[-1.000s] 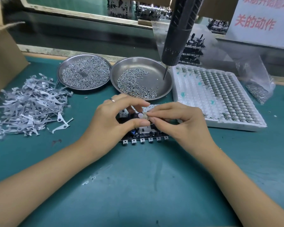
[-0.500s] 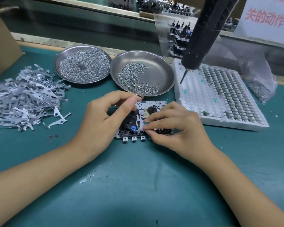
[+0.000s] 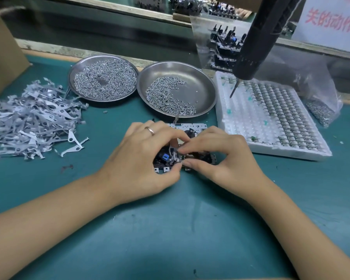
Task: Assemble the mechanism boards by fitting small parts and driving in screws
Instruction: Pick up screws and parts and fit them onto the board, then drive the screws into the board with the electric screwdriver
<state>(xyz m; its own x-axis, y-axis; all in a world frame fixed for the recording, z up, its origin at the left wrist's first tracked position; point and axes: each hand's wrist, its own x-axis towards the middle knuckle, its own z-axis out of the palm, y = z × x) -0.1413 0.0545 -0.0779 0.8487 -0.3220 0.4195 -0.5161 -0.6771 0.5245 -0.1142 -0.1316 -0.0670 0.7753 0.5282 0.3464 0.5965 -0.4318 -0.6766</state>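
A mechanism board [image 3: 182, 128], metal plate with black parts and a blue piece, lies flat on the green mat at centre. My left hand [image 3: 143, 158] covers its left side, thumb at the front edge and fingers curled on top. My right hand [image 3: 220, 156] covers its right side. Fingertips of both hands pinch a small grey metal lever [image 3: 173, 152] standing on the board. Two steel dishes hold screws: the left dish [image 3: 103, 57] is full, the right dish [image 3: 206, 91] half covered. A black hanging screwdriver [image 3: 257, 47] dangles at upper right, untouched.
A heap of grey metal levers [image 3: 32, 120] lies at left. A white foam tray [image 3: 271, 122] of small parts sits at right, a plastic bag of screws [image 3: 319, 114] beyond it. A cardboard box [image 3: 2, 57] stands far left. Stacked boards [image 3: 224, 43] wait behind.
My left hand has closed down onto the board and both hands now pinch the lever on it. The hanging screwdriver has swung to the right.
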